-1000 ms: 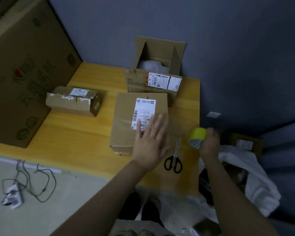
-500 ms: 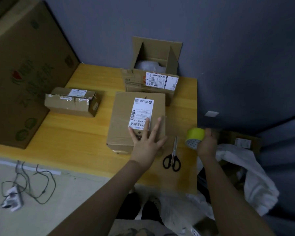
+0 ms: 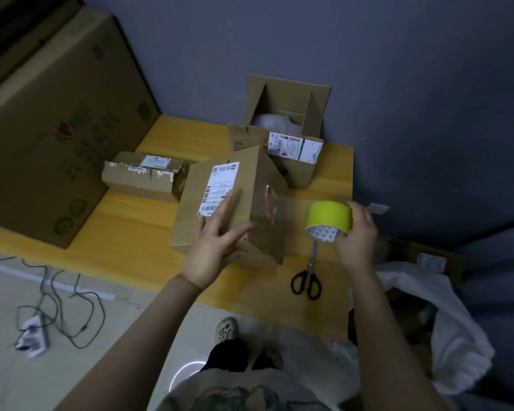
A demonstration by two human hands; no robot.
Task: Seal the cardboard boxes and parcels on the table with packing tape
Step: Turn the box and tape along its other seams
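L hand (image 3: 217,247): grip apart, fingers straight, pressing on labelled box (image 3: 241,185).
Box: tilted, mid bench (image 3: 137,229).
R hand (image 3: 356,235): grip clamped round yellow tape roll (image 3: 328,216), just right of box.
Clear strip (image 3: 291,207): runs from box side to roll.
Scissors (image 3: 307,280): on bench, below roll.

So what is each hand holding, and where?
Right hand grips the tape roll by its outer rim. Left hand grips nothing; straight fingers press the tilted box.

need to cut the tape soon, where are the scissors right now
In the head view, the black-handled scissors lie on the table near its right front edge, just below the tape roll in the right hand.
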